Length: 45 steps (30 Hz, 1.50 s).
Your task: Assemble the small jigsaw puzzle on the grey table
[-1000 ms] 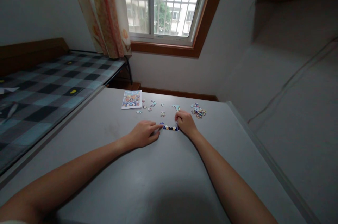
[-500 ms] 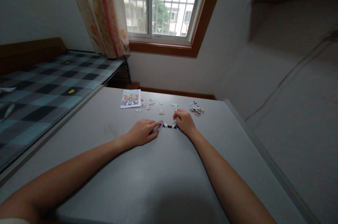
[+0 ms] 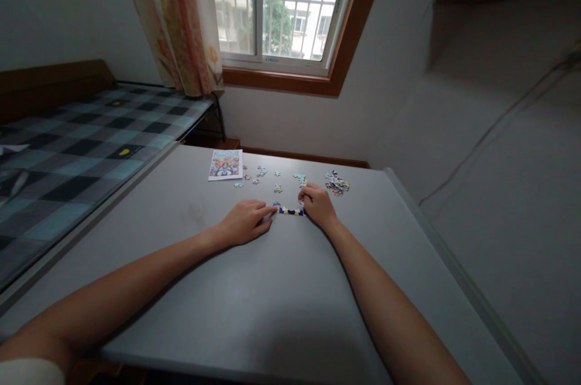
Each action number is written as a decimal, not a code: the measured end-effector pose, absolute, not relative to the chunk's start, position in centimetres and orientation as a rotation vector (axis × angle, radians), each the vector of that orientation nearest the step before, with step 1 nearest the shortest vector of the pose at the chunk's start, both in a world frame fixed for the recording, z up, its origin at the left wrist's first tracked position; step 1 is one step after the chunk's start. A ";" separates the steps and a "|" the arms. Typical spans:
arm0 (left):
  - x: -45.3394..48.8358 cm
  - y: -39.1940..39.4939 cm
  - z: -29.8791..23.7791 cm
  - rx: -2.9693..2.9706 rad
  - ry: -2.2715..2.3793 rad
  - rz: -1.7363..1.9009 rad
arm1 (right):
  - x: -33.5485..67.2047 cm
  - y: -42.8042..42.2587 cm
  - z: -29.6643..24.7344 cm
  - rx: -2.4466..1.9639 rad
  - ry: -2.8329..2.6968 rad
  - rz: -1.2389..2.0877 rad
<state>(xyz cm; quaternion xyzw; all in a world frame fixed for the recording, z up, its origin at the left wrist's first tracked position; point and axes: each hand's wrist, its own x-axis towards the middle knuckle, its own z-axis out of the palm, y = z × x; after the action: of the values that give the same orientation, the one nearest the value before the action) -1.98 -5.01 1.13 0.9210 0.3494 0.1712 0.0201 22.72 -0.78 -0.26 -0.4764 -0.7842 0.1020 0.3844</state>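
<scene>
A short joined strip of jigsaw pieces (image 3: 287, 210) lies on the grey table (image 3: 254, 306) between my hands. My left hand (image 3: 247, 221) rests flat beside the strip's left end, its index finger stretched out and touching that end. My right hand (image 3: 318, 203) is curled at the strip's right end, fingertips pressed together on a piece there that I cannot make out clearly.
Beyond the strip lie a small picture card (image 3: 226, 164), several loose pieces (image 3: 261, 174) and a heap of pieces (image 3: 336, 184). A bed with a checked cover (image 3: 77, 155) stands left of the table; a wall runs along the right edge.
Both hands stay at the strip's ends. The camera has tilted a little, so everything sits slightly higher in the picture.
</scene>
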 end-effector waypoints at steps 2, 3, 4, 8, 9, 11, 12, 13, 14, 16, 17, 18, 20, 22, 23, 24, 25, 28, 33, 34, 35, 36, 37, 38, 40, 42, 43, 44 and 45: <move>-2.0 -5.0 1.1 2.861 1.086 0.531 | 22.7 -0.8 -0.2 -1.225 -1.991 0.258; -2.1 -5.0 1.1 2.861 1.085 0.531 | 22.7 -0.9 -0.2 -1.231 -1.988 0.255; -2.1 -5.1 1.0 2.860 1.085 0.529 | 22.7 -0.9 -0.2 -1.236 -1.986 0.252; -2.1 -5.1 1.0 2.844 1.085 0.539 | 22.7 -0.9 -0.1 -1.245 -1.989 0.256; -2.1 -5.1 1.0 2.840 1.085 0.542 | 22.7 -0.9 -0.1 -1.249 -1.989 0.261; -2.1 -5.1 1.0 2.838 1.082 0.544 | 22.7 -0.9 -0.1 -1.257 -1.988 0.269; -2.1 -5.1 1.0 2.838 1.081 0.545 | 22.7 -0.8 -0.1 -1.260 -1.989 0.269; -2.0 -5.1 1.0 2.837 1.080 0.546 | 22.7 -0.8 -0.2 -1.260 -1.993 0.269; -2.0 -5.0 1.0 2.836 1.077 0.548 | 22.7 -0.7 -0.2 -1.260 -1.999 0.268; -2.0 -5.0 1.0 2.833 1.069 0.551 | 22.7 -0.6 -0.4 -1.256 -2.011 0.262; -2.1 -5.0 1.0 2.834 1.064 0.549 | 22.8 -0.6 -0.5 -1.251 -2.019 0.258; -2.1 -5.0 1.1 2.837 1.062 0.549 | 22.8 -0.5 -0.6 -1.246 -2.025 0.254; -2.1 -5.0 1.1 2.844 1.062 0.541 | 22.8 -0.5 -0.7 -1.241 -2.030 0.242; -2.1 -5.0 1.1 2.847 1.065 0.528 | 22.8 -0.5 -0.8 -1.241 -2.028 0.234; -2.2 -5.0 1.1 2.849 1.066 0.521 | 22.8 -0.5 -0.8 -1.243 -2.027 0.230; -2.2 -5.0 1.1 2.851 1.067 0.514 | 22.8 -0.5 -0.8 -1.244 -2.026 0.229; -2.2 -5.0 1.1 2.854 1.069 0.509 | 22.8 -0.5 -0.7 -1.243 -2.029 0.230; -2.1 -5.0 1.0 2.861 1.076 0.504 | 22.8 -0.5 -0.6 -1.233 -2.038 0.246; -2.0 -5.1 1.2 2.829 1.100 0.531 | 22.7 -0.5 -0.5 -1.237 -2.034 0.250; -2.0 -5.1 1.3 2.817 1.106 0.542 | 22.7 -0.5 -0.5 -1.240 -2.033 0.249; -2.0 -5.1 1.4 2.806 1.110 0.551 | 22.7 -0.6 -0.5 -1.243 -2.030 0.248; -2.0 -5.2 1.5 2.796 1.116 0.560 | 22.7 -0.6 -0.5 -1.246 -2.027 0.247; -2.1 -5.2 1.6 2.787 1.125 0.569 | 22.7 -0.6 -0.5 -1.246 -2.025 0.247; -2.1 -5.3 1.6 2.779 1.137 0.575 | 22.7 -0.6 -0.5 -1.243 -2.024 0.249; -2.1 -5.3 1.8 2.767 1.171 0.577 | 22.7 -0.6 -0.5 -1.236 -2.025 0.253; -2.1 -5.3 1.8 2.760 1.204 0.569 | 22.7 -0.6 -0.4 -1.234 -2.031 0.257; -2.1 -5.3 1.7 2.761 1.211 0.560 | 22.7 -0.6 -0.4 -1.234 -2.031 0.257; -2.1 -5.3 1.6 2.764 1.213 0.547 | 22.7 -0.6 -0.4 -1.234 -2.031 0.256; -2.1 -5.2 1.5 2.770 1.211 0.530 | 22.7 -0.6 -0.4 -1.233 -2.030 0.255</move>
<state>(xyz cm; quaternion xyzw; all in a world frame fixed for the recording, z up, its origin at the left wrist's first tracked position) -2.06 -5.23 1.53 0.9020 0.3942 0.1725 0.0362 22.70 -0.59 -0.38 -0.4802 -0.7902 0.0993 0.3676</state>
